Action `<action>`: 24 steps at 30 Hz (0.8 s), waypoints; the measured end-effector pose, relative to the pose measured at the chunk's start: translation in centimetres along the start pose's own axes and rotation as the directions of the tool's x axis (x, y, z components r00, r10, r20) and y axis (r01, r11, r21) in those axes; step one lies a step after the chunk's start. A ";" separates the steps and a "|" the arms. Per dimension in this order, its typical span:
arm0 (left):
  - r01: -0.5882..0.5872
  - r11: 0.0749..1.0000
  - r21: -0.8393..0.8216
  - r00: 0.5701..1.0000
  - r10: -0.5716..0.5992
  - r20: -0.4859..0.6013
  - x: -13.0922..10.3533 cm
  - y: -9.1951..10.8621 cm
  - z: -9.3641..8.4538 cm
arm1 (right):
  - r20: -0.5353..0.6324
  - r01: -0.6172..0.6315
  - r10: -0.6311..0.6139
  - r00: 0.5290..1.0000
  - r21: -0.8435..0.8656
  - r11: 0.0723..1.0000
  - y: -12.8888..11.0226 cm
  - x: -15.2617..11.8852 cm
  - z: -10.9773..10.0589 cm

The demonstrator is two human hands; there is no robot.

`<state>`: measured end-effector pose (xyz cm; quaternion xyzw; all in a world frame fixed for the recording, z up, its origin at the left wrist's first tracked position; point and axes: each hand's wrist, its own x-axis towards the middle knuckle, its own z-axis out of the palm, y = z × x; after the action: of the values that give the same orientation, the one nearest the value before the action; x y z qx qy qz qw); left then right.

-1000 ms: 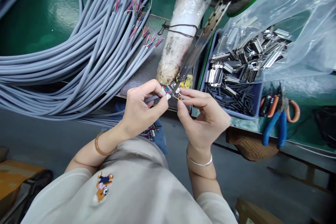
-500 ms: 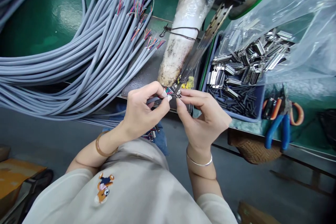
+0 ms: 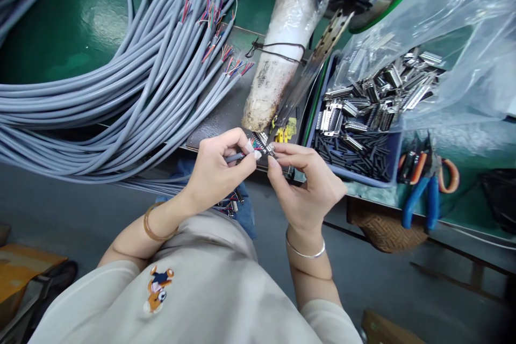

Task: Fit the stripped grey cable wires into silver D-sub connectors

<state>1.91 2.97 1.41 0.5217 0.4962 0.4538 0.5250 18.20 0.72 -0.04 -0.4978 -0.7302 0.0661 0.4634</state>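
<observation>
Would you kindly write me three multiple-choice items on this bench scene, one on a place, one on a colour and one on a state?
1. Where does the blue tray of metal connectors lie?
A. to the right of the hands
B. to the left of the hands
C. on the floor

2. What colour are the long cables piled on the bench?
A. yellow
B. grey
C. black

3. What is the left hand doing?
A. resting flat on the bench
B. hanging free
C. pinching a cable end

Answers:
1 A: the tray sits on the bench beyond the right hand, at the right.
2 B: their jackets are grey, with coloured wires at the stripped tips.
3 C: thumb and fingers close on the grey cable end, while the right hand pinches a small metal connector against it.
</observation>
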 end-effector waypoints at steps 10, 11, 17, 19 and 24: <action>0.081 0.984 -0.158 0.995 -0.072 0.067 0.0 -0.2 -0.2 | -0.033 -0.022 0.022 0.999 -0.018 1.000 -0.2 -0.5 0.1; 0.113 0.973 -0.203 0.991 -0.094 0.098 0.1 -0.3 -0.3 | -0.034 -0.021 0.021 0.999 -0.022 1.000 -0.2 -0.6 0.1; 0.387 0.849 -0.361 0.910 -0.287 0.300 0.7 -0.3 -0.8 | -0.040 -0.050 0.050 0.998 0.003 0.999 -0.6 -0.5 0.0; 0.437 0.819 -0.372 0.886 -0.319 0.338 0.8 -0.2 -1.0 | -0.040 -0.055 0.055 0.998 -0.002 0.998 -0.8 -0.5 -0.1; 0.441 0.817 -0.371 0.882 -0.317 0.348 0.6 -0.3 -1.0 | -0.027 -0.035 0.035 0.999 -0.019 0.999 -0.8 -0.4 0.0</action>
<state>0.97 3.69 1.09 0.3360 0.3987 0.3635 0.7720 17.70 -0.06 0.18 -0.5158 -0.7157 0.0604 0.4670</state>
